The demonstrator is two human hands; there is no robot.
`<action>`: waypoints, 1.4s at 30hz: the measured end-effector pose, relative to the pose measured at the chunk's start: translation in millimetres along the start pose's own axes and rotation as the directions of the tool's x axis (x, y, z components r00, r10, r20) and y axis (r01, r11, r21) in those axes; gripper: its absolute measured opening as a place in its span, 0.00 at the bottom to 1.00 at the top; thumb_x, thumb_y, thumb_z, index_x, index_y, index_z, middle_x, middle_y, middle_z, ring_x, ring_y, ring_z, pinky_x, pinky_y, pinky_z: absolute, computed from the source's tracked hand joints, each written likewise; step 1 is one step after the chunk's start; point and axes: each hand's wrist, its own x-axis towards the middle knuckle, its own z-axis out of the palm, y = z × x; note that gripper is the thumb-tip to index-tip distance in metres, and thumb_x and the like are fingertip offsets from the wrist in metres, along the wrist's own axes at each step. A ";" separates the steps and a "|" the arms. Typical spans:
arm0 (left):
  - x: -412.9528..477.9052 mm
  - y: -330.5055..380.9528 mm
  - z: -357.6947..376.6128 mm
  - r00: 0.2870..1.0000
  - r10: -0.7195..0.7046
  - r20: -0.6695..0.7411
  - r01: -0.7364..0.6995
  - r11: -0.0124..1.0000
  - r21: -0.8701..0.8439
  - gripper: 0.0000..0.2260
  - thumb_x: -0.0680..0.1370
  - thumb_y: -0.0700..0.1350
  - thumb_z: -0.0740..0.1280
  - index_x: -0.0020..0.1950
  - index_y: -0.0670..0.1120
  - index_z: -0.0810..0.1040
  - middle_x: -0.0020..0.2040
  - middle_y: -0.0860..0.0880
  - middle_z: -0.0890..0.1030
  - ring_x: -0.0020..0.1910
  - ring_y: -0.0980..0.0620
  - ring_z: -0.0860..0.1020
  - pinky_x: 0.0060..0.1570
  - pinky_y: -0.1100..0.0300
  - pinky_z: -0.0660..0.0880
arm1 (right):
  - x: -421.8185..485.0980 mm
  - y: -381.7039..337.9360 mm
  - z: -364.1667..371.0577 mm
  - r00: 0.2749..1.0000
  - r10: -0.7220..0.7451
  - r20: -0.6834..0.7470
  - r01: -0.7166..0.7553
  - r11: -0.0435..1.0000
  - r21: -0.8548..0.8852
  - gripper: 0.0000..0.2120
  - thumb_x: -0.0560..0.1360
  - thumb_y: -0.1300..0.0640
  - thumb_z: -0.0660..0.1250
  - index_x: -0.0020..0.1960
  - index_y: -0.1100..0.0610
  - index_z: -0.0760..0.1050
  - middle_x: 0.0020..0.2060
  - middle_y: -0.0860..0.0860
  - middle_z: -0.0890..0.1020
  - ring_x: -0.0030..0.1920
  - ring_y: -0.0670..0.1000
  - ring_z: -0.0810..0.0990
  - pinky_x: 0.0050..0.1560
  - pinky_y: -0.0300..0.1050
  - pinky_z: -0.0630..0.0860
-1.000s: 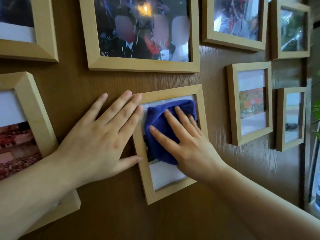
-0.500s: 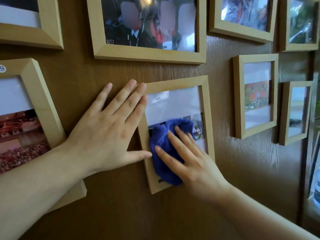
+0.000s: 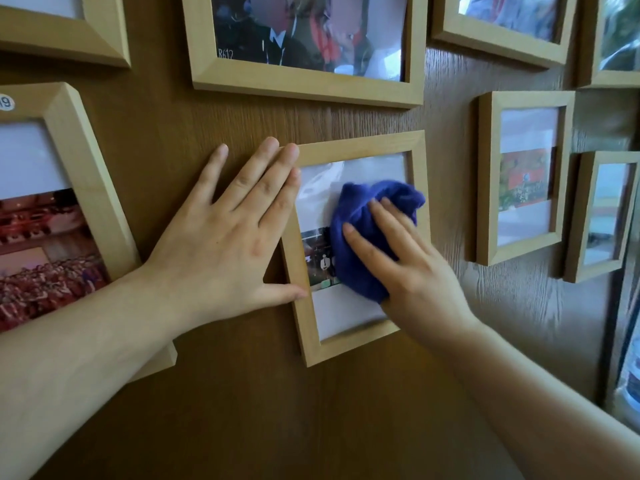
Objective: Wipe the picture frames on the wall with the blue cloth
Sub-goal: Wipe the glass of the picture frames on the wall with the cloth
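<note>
- The blue cloth [image 3: 367, 233] is bunched into a wad and pressed against the glass of the small frame [image 3: 360, 147] at the centre of the wooden wall [image 3: 242, 410], covering the right and middle of the pane.
- The right hand [image 3: 412, 271] lies flat on top of the cloth, its fingers [image 3: 367, 247] extended and slightly apart, pushing the wad onto the glass rather than pinching it.
- The left hand [image 3: 225, 237] is flat on the wall just beside the frame, fingers together; the fingertips overlap the upper left corner and the thumb touches the left rail, apparently steadying it.
- The small frame hangs tilted, its top leaning right. A hard sideways stroke could swing it further or lift it off its hanging point, which is hidden, so I cannot tell how secure it is.
- Because the cloth is only pressed, not gripped, it could slide out from under the palm and drop if pressure eases mid-stroke.
- A wide stroke to the right could knock the neighbouring frame [image 3: 523, 98], which hangs near; the large frame [image 3: 304, 88] hangs close above.
- The wadded cloth probably misses the inner corners of the pane, so streaks may remain there; the lower white strip looks uncovered.
- Containers: none in view. Each frame holds a photograph behind glass; the small one shows a white mat with a picture band across the middle, partly hidden by the cloth.
- Several other frames appear not yet reached, so much of the task seems left.
</note>
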 end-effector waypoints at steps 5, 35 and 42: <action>-0.2 -0.3 -0.5 1.000 0.009 -0.014 -0.009 1.000 -0.012 0.52 0.69 0.75 0.54 0.78 0.37 0.49 0.80 0.38 0.49 0.79 0.41 0.47 0.73 0.33 0.52 | -49.3 -32.2 12.9 0.990 -0.101 0.100 0.094 0.993 0.073 0.24 0.76 0.59 0.64 0.71 0.55 0.68 0.71 0.62 0.66 0.73 0.64 0.60 0.65 0.64 0.69; 0.4 -1.3 -7.1 0.999 0.007 0.039 -0.008 1.000 0.029 0.51 0.71 0.75 0.53 0.77 0.36 0.52 0.80 0.37 0.51 0.79 0.40 0.49 0.72 0.34 0.56 | 0.0 25.4 -23.6 0.958 -0.273 0.092 0.279 0.959 -0.052 0.21 0.75 0.59 0.65 0.68 0.57 0.72 0.68 0.62 0.71 0.71 0.66 0.65 0.55 0.63 0.77; 11.0 -22.0 -27.7 0.992 -0.050 -0.115 0.046 0.998 -0.038 0.42 0.76 0.70 0.53 0.78 0.39 0.55 0.80 0.40 0.55 0.79 0.43 0.52 0.73 0.36 0.58 | 59.6 44.9 -52.1 0.951 -0.307 -0.041 0.300 0.946 -0.122 0.25 0.74 0.59 0.69 0.69 0.57 0.68 0.67 0.64 0.71 0.70 0.66 0.66 0.60 0.65 0.73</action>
